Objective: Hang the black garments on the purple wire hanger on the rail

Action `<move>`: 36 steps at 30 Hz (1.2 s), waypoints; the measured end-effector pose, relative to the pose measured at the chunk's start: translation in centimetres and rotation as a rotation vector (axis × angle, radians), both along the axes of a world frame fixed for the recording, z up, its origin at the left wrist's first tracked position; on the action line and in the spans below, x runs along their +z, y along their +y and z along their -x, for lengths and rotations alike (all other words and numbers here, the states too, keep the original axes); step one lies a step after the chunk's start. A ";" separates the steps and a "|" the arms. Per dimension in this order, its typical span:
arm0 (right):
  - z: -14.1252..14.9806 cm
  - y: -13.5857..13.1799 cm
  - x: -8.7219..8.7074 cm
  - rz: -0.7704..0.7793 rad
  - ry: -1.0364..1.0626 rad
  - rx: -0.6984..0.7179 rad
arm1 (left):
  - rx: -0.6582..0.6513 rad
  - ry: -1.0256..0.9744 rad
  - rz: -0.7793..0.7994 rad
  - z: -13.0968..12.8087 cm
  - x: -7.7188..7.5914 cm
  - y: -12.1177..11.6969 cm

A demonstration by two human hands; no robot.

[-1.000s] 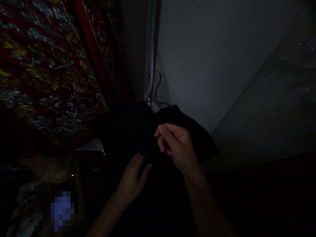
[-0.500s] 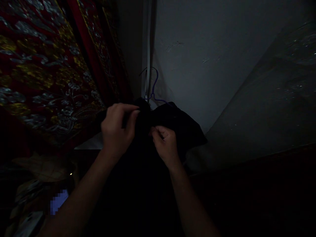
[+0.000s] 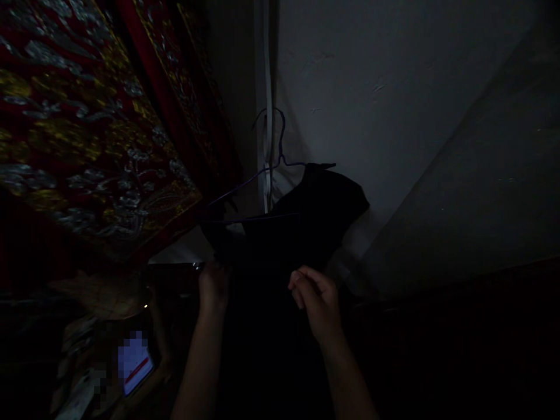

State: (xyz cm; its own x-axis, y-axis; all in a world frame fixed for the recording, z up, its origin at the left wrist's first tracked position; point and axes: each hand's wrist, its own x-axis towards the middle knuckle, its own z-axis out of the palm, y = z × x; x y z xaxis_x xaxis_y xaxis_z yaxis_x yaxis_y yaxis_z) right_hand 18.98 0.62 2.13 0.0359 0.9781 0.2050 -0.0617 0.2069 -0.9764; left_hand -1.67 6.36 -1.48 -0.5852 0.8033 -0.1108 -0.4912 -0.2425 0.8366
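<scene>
A purple wire hanger [image 3: 282, 137] hooks at a pale vertical strip on the wall. Its left arm and lower bar show bare, while black cloth of a garment [image 3: 315, 204] still drapes over its right side. My left hand [image 3: 213, 287] is low at the garment's left edge, closed, its fingertips lost in the dark cloth. My right hand [image 3: 315, 294] is curled in a pinch in front of the garment's right part, seemingly on the black fabric. The garment's lower part blends into shadow.
On the left hangs a red cloth [image 3: 109, 128] with gold and silver patterns. Below it, a lit phone [image 3: 137, 364] lies on a cluttered surface beside a woven-looking item [image 3: 102, 294]. A pale wall [image 3: 371, 116] stands behind the hanger.
Both hands have moved down from near the hanger's neck, and my right hand slightly rightward. The garment has slipped down on the left, baring the hanger's left arm and bar.
</scene>
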 end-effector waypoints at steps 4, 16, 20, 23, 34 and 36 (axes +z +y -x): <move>-2.1 0.1 -1.5 -0.018 -0.057 -0.182 | 0.041 0.029 -0.021 -2.8 -1.2 -2.6; 0.4 0.9 1.0 -0.128 -0.144 0.087 | -0.540 1.041 -0.463 -6.9 6.7 -4.8; -2.9 2.5 4.8 -0.207 -0.270 0.213 | -1.014 1.034 -0.205 -4.6 3.6 -4.5; -5.2 5.2 7.6 -0.554 -0.406 0.197 | -1.266 1.185 -0.012 -2.7 1.4 -4.8; -4.5 14.6 4.5 -0.447 -0.762 0.190 | -0.954 1.708 0.160 4.4 5.7 -6.0; -6.2 13.4 4.8 -0.444 -0.775 0.141 | -0.892 1.769 0.232 6.5 5.5 -5.7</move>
State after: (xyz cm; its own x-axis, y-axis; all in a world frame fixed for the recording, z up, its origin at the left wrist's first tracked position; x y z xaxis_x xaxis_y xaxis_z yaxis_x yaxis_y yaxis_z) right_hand 25.19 14.06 6.93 -0.3836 0.7880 0.4815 0.5269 0.6150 -0.5866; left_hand -8.16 0.69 4.06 0.3427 0.9351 -0.0903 0.8668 -0.2777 0.4141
